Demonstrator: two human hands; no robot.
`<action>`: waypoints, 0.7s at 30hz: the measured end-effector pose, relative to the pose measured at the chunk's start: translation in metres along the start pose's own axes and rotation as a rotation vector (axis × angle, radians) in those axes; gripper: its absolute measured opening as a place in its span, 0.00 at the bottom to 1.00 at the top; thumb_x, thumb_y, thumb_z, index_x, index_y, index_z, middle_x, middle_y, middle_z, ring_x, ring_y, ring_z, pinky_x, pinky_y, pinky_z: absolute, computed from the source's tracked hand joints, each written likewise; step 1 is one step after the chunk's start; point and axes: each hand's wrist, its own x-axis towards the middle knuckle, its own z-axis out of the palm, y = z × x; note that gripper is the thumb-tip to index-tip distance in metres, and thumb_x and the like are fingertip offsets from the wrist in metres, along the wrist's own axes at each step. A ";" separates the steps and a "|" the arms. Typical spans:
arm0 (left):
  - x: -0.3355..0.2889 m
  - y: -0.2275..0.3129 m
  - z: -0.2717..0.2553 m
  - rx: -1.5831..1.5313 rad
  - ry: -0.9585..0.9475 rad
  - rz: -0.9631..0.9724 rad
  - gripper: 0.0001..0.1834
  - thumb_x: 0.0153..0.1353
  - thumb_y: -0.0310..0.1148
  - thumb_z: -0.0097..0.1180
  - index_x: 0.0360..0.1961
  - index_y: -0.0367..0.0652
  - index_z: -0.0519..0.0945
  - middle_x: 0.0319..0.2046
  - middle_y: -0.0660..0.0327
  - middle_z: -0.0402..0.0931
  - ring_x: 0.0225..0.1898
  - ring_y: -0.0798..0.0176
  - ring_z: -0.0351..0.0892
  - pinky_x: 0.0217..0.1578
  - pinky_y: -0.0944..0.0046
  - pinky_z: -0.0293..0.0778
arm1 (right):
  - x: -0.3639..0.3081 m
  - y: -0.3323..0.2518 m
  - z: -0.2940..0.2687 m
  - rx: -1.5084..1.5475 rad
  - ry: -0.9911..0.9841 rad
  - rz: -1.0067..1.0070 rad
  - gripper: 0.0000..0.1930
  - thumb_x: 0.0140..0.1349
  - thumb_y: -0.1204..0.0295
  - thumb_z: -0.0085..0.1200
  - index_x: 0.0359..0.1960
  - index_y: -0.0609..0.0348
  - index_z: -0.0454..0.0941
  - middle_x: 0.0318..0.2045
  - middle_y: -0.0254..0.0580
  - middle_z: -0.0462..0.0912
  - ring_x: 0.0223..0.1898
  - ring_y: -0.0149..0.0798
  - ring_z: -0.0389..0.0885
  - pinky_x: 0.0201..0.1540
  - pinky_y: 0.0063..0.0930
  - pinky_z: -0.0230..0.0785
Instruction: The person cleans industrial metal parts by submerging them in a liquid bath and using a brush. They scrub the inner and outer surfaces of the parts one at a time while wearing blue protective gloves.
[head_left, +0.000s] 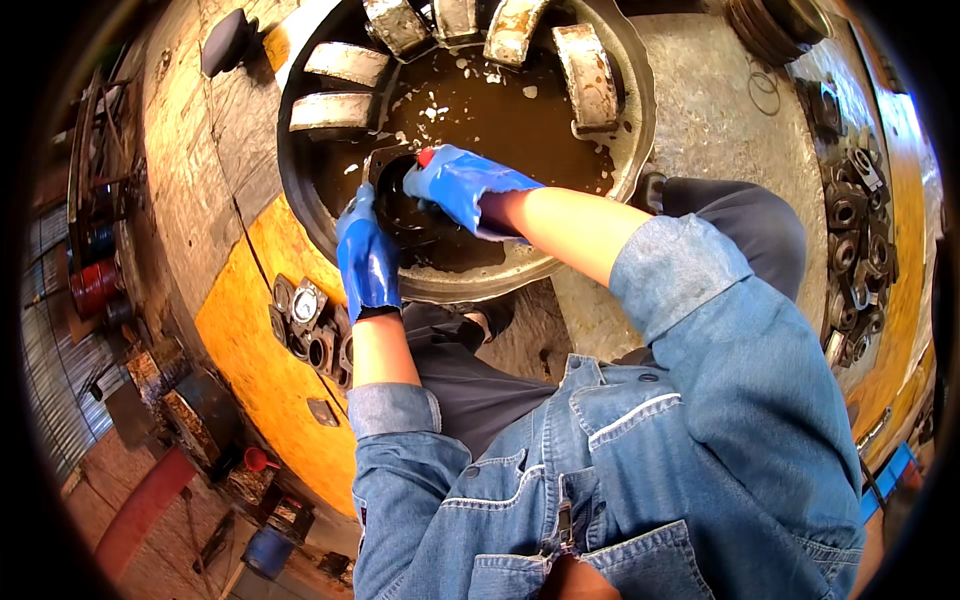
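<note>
My left hand (368, 258), in a blue rubber glove, is closed on the near left edge of a dark metal part (382, 158) with a round opening. This part is tilted at the near side of a wide metal basin (640, 150) of murky brown liquid. My right hand (462, 188), gloved alike, reaches over the part with its fingers curled. A small red thing (427, 157) shows at those fingers; its kind is hidden. Curved, pale-faced metal blocks (585, 78) lean around the basin's far and left wall, apart from my hands. Pale flakes float on the liquid.
Left of my left arm, several greasy metal parts (305, 310) lie on a yellow-painted floor area. More ring-ended parts (848, 220) line the right side. Stacked metal rings (780, 22) stand at the far right. A dark rounded object (228, 42) sits far left.
</note>
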 end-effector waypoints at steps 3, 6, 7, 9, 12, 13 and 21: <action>0.004 -0.002 0.004 -0.104 0.020 -0.023 0.24 0.77 0.44 0.51 0.58 0.32 0.81 0.50 0.49 0.86 0.46 0.54 0.87 0.47 0.57 0.84 | 0.008 0.039 0.007 0.263 -0.007 -0.116 0.19 0.71 0.71 0.59 0.60 0.63 0.78 0.50 0.50 0.86 0.49 0.41 0.87 0.52 0.31 0.80; 0.007 -0.006 -0.006 -0.184 -0.023 -0.050 0.25 0.78 0.44 0.52 0.59 0.31 0.81 0.52 0.49 0.86 0.47 0.52 0.87 0.48 0.55 0.85 | 0.010 0.064 0.034 0.071 0.279 -0.236 0.29 0.68 0.71 0.66 0.68 0.67 0.70 0.59 0.53 0.82 0.55 0.47 0.86 0.57 0.33 0.79; 0.012 -0.013 -0.014 0.188 -0.065 0.211 0.25 0.78 0.44 0.51 0.59 0.31 0.81 0.52 0.49 0.86 0.47 0.51 0.87 0.49 0.55 0.85 | 0.028 0.074 0.050 0.464 0.400 -0.225 0.26 0.70 0.65 0.62 0.64 0.64 0.71 0.57 0.53 0.83 0.53 0.49 0.86 0.55 0.36 0.80; 0.005 -0.013 -0.005 0.402 -0.114 0.347 0.26 0.78 0.46 0.50 0.60 0.31 0.81 0.52 0.49 0.86 0.49 0.52 0.87 0.50 0.55 0.85 | 0.056 0.079 0.069 1.415 0.511 -0.022 0.24 0.74 0.53 0.55 0.58 0.60 0.74 0.53 0.53 0.84 0.49 0.53 0.87 0.49 0.43 0.83; -0.008 -0.002 0.003 0.095 -0.048 0.106 0.27 0.78 0.48 0.49 0.60 0.32 0.81 0.52 0.50 0.86 0.49 0.53 0.87 0.51 0.55 0.84 | 0.063 0.059 0.085 2.049 0.412 0.316 0.22 0.76 0.51 0.50 0.54 0.58 0.77 0.45 0.56 0.86 0.42 0.52 0.88 0.39 0.45 0.86; -0.006 -0.002 0.002 0.029 -0.030 0.047 0.27 0.78 0.48 0.49 0.60 0.32 0.81 0.52 0.49 0.86 0.49 0.53 0.87 0.51 0.54 0.84 | 0.061 0.058 0.086 1.969 0.327 0.337 0.20 0.77 0.52 0.49 0.54 0.55 0.78 0.45 0.48 0.85 0.43 0.47 0.88 0.39 0.40 0.85; 0.001 -0.001 0.007 -0.078 0.062 -0.100 0.27 0.79 0.47 0.48 0.60 0.32 0.80 0.53 0.47 0.85 0.48 0.50 0.88 0.52 0.51 0.84 | 0.057 0.083 0.026 0.276 0.031 -0.558 0.15 0.75 0.71 0.49 0.59 0.52 0.82 0.49 0.42 0.89 0.49 0.42 0.89 0.52 0.33 0.81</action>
